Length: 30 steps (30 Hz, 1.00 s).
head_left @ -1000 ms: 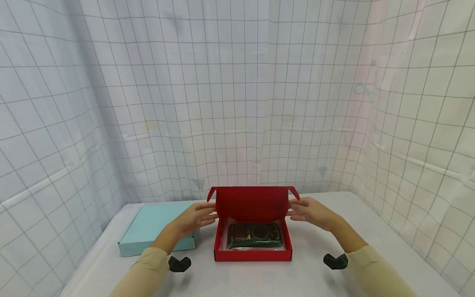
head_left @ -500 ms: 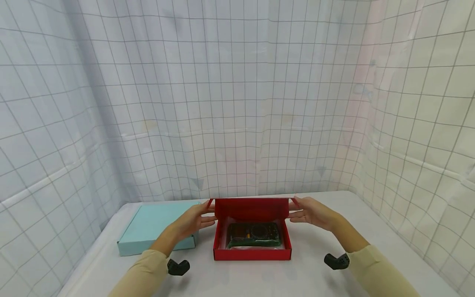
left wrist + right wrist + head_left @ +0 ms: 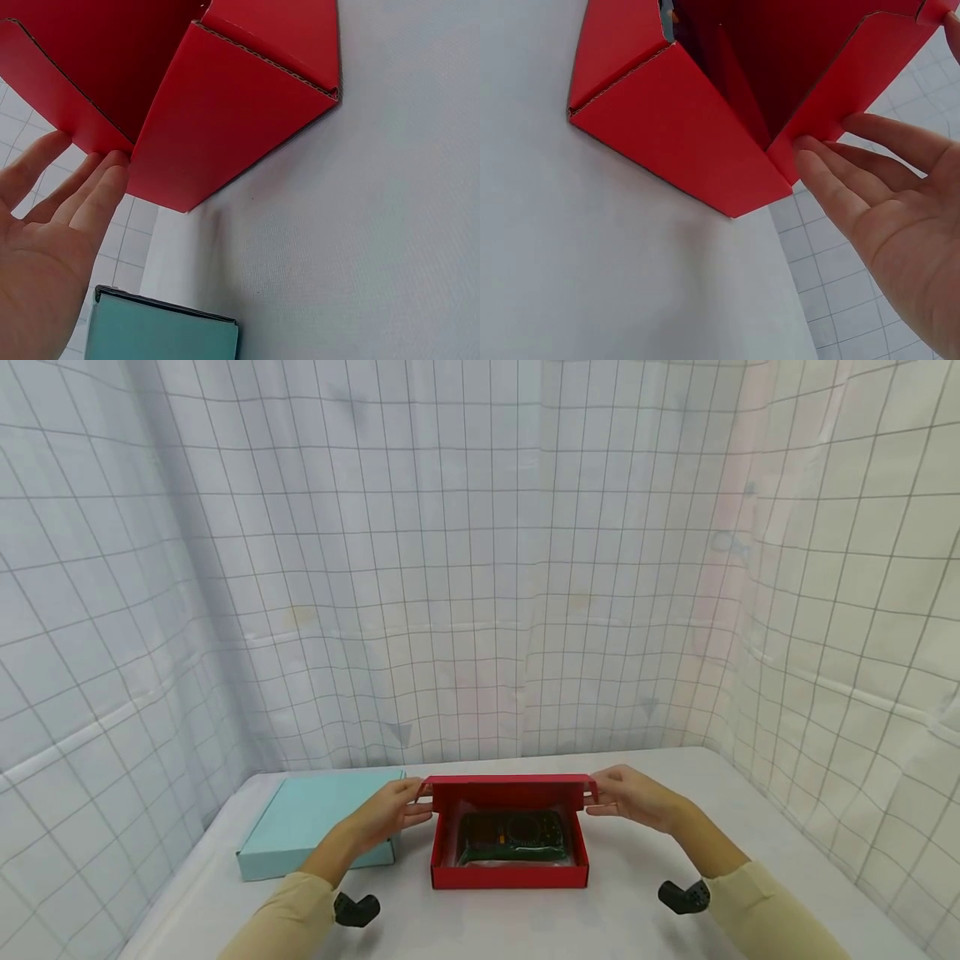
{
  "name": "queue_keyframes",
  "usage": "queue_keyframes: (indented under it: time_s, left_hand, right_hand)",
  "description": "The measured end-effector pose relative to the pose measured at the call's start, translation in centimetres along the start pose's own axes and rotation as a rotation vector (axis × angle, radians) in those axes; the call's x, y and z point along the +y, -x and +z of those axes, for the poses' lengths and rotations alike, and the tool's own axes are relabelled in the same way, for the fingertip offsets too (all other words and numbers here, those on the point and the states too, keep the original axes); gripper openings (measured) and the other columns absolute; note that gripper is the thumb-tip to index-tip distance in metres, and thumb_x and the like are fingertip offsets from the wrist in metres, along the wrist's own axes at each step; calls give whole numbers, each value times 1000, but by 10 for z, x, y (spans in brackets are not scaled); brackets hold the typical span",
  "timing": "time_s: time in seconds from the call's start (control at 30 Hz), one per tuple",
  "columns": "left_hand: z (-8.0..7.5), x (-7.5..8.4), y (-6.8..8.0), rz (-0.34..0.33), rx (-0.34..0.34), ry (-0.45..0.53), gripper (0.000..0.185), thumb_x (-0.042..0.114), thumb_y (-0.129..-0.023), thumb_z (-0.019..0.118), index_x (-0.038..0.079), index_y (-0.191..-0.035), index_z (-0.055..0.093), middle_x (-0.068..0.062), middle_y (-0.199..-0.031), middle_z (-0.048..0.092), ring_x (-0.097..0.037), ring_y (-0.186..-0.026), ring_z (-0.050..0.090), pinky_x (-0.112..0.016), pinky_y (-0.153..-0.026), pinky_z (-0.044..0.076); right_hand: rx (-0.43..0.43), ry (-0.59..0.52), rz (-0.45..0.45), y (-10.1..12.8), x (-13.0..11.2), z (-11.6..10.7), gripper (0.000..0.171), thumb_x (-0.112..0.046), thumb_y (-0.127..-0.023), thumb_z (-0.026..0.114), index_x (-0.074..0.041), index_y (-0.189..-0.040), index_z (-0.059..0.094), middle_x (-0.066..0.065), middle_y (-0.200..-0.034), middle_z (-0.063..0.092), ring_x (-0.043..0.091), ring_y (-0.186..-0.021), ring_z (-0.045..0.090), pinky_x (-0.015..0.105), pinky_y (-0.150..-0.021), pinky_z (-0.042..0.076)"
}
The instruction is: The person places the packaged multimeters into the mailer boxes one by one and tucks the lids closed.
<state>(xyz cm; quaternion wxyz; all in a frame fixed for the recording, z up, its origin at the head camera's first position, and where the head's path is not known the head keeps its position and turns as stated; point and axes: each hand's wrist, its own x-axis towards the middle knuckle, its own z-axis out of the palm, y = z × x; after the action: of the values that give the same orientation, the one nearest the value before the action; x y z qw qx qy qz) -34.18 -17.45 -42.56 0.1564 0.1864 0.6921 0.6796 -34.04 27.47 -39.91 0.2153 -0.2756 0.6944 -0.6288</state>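
Note:
A red cardboard box sits on the white table, its hinged lid tipped forward and low over the back of the box. Inside lies a dark green and black meter in clear wrap. My left hand touches the lid's left side flap with straight fingers. My right hand touches the right side flap the same way, fingers extended along the red flap. Neither hand curls round anything.
A shut teal box lies just left of the red box, under my left forearm, and its corner shows in the left wrist view. White gridded curtains close off the table at the back and both sides.
The red lid has swung down and forward from nearly upright to low over the box. Both hands followed it downward at its side flaps.

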Motion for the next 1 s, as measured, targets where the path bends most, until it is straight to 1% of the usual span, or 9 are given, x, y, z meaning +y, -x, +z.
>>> queue_keyframes:
  time_s: [0.13,0.27,0.37,0.47,0.57,0.67,0.73,0.83,1.0]
  left_hand:
    - [1,-2,2,-9,12,-1,62,33,-109,54,-11,-149,39,-24,-145,52,-35,-126,60,-52,-108,42]
    - [1,-4,3,-29,25,-9,62,35,-108,56,-11,-146,42,-18,-138,58,-29,-122,63,-49,-108,44]
    - [1,-4,2,-32,24,-12,60,36,-108,56,-11,-144,45,-17,-135,60,-29,-120,64,-50,-108,44]
    - [2,-3,3,-29,23,-33,61,39,-108,56,-10,-144,48,-18,-137,59,-31,-123,62,-50,-109,44]
    - [3,-2,4,-30,22,-63,62,40,-107,56,-8,-145,49,-19,-143,54,-34,-128,58,-47,-108,45]
    - [4,-2,4,-24,17,-86,58,37,-107,58,-8,-143,50,-20,-146,52,-35,-131,55,-41,-106,48]
    - [4,-3,5,-13,6,-101,53,32,-107,59,-9,-141,51,-20,-145,53,-34,-132,55,-39,-104,50]
    - [3,-4,5,-3,-6,-122,50,27,-106,62,-9,-140,52,-18,-141,55,-32,-129,55,-38,-104,50]
    - [2,-6,6,-1,-20,-146,51,25,-105,64,-9,-141,52,-17,-139,56,-30,-129,55,-39,-106,48]
  right_hand:
    - [-33,12,4,1,4,0,34,-17,-110,49,3,-130,68,17,-130,68,32,-119,65,58,-107,42]
    - [-51,31,-2,2,7,0,36,-18,-109,52,5,-133,65,18,-130,67,32,-120,64,58,-108,43]
    - [-48,53,-3,3,8,1,41,-21,-107,55,8,-136,61,18,-131,66,32,-119,63,57,-107,44]
    - [-45,71,8,4,8,2,46,-23,-105,58,9,-139,58,18,-133,65,33,-119,62,56,-106,46]
    - [-67,76,12,6,10,1,49,-21,-105,58,9,-144,54,18,-138,62,33,-124,60,57,-107,45]
    - [-90,81,12,7,11,1,51,-19,-104,58,9,-147,51,18,-140,61,33,-127,59,54,-107,46]
    - [-98,89,14,8,12,2,53,-19,-104,57,9,-148,49,18,-140,62,33,-127,59,50,-106,48]
    - [-91,101,22,9,12,3,56,-20,-102,59,9,-149,48,18,-138,63,32,-125,61,43,-103,51]
    - [-79,119,30,11,13,5,59,-21,-100,62,8,-149,48,20,-140,61,32,-127,60,41,-103,51]
